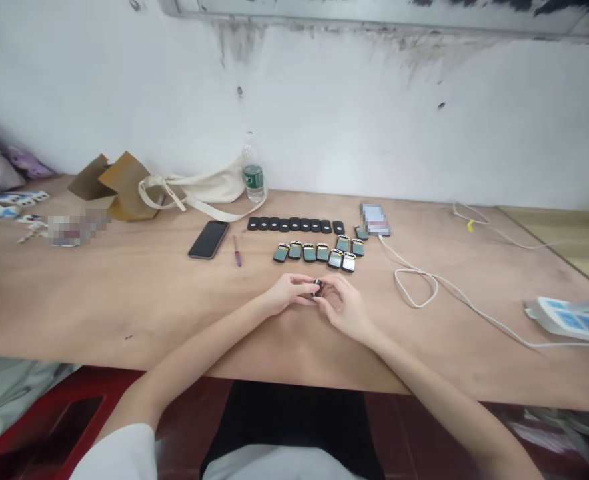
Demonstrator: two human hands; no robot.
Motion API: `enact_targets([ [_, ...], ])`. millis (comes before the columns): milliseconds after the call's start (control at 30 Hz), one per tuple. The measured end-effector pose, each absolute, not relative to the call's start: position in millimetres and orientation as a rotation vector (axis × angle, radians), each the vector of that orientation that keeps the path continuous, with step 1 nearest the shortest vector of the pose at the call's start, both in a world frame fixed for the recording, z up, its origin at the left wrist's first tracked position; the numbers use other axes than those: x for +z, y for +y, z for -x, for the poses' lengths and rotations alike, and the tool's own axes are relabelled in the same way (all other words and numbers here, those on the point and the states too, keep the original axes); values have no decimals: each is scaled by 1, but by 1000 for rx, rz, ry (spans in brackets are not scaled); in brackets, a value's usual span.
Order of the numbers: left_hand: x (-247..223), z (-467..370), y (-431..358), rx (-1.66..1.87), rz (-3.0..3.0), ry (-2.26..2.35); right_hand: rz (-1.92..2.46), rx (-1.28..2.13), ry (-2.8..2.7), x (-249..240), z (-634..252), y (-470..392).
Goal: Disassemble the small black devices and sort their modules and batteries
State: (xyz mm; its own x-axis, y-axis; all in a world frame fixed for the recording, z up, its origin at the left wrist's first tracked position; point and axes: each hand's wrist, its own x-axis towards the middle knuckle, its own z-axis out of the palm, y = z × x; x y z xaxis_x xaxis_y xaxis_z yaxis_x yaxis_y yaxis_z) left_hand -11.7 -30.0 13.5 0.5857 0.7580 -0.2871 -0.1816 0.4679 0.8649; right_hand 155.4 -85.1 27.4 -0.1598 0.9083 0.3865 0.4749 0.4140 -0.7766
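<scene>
Near the middle of the wooden table (214, 320), both hands meet around a small black device (317, 288), mostly covered by fingers. My left hand (291, 292) pinches it from the left side. From the right, my right hand (343, 303) grips it with thumb and fingertips. Just beyond the hands lie several small black devices with grey-green screens (309, 252), loosely grouped. Behind these runs a row of small black covers (294, 225), each with a pale spot. A screwdriver (237, 252) with a purple handle rests to the left of the devices.
A dark phone (209, 239) lies left of the screwdriver. Another phone (375, 220) is plugged into a white cable (454, 290) curling across the right side. A power strip (569, 319) sits at far right. Along the back are a water bottle (253, 175), cream bag (209, 185) and brown paper bag (129, 187).
</scene>
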Motion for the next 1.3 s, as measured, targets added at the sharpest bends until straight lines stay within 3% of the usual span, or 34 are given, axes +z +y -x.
enact_targets([
  [767,14,9,-27,666,-706,695,1247,810,-1524,23,-158,-71],
  [1300,14,16,-19,724,-471,624,1225,1240,-1208,12,-176,-56],
])
